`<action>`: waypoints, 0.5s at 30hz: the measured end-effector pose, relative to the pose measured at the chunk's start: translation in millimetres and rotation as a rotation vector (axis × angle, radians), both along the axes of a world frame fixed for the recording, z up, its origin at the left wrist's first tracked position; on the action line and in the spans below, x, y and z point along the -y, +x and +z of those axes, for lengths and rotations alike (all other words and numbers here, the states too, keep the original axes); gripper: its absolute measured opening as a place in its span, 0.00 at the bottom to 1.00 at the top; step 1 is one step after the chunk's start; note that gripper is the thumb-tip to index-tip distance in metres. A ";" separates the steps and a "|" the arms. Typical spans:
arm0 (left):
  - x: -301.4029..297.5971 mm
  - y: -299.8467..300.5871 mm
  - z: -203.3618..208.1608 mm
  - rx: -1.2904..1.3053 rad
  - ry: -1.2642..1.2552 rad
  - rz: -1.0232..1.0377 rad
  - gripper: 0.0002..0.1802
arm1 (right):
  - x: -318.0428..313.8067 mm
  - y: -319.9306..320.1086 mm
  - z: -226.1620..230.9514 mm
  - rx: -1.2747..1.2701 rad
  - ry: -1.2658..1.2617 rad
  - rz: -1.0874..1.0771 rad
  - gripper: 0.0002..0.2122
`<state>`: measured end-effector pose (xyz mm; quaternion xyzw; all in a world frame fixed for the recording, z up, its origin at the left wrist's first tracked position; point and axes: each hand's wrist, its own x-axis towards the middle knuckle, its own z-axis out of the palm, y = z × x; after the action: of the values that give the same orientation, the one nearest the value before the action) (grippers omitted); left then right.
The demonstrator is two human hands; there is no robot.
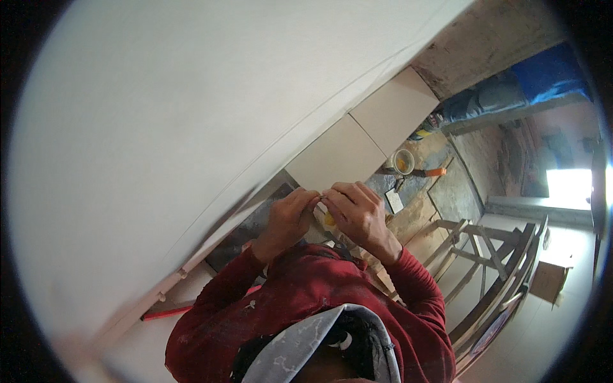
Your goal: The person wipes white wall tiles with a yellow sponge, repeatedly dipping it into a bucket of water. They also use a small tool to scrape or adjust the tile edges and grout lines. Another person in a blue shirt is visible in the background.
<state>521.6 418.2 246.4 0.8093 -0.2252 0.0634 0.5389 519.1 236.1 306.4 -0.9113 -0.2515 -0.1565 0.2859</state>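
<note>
My left hand (288, 218) and my right hand (359, 212) meet at the middle of the view, both in red sleeves. Their fingertips pinch a small whitish piece (320, 200) between them; what it is I cannot tell. Something yellow (328, 220) shows just under my right hand's fingers, mostly hidden. Right behind the hands is a pale square tile (332, 156) set against a large white wall surface (191, 127).
A second pale tile (393, 108) adjoins the first. A small bucket (402, 161) with yellow contents and an orange-handled tool (434, 172) lie on rough ground beyond. A wooden frame (485, 268) stands at right, a red bar (167, 313) at lower left, and blue sheeting (549, 70) at upper right.
</note>
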 end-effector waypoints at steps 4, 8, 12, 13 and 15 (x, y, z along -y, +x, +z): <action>3.5 -10.5 7.5 0.063 0.040 0.060 0.05 | 2.1 0.1 16.6 -0.007 -0.033 0.084 0.08; 4.3 -7.0 -3.6 0.004 0.020 0.177 0.07 | 7.0 19.3 12.4 0.071 -0.147 0.151 0.10; -3.4 -6.3 -31.8 -0.189 0.044 0.396 0.18 | 4.7 57.9 -5.3 0.237 -0.320 0.237 0.10; -5.2 -7.2 -39.0 -0.198 0.040 0.425 0.19 | 3.3 65.8 -9.0 0.286 -0.366 0.255 0.09; -8.0 -9.5 -51.2 -0.219 0.030 0.484 0.20 | 1.8 77.6 -13.6 0.322 -0.478 0.313 0.09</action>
<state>512.0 426.2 195.2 0.8494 0.0339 0.0991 0.5172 596.7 234.2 292.8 -0.8665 -0.4602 -0.1892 0.0412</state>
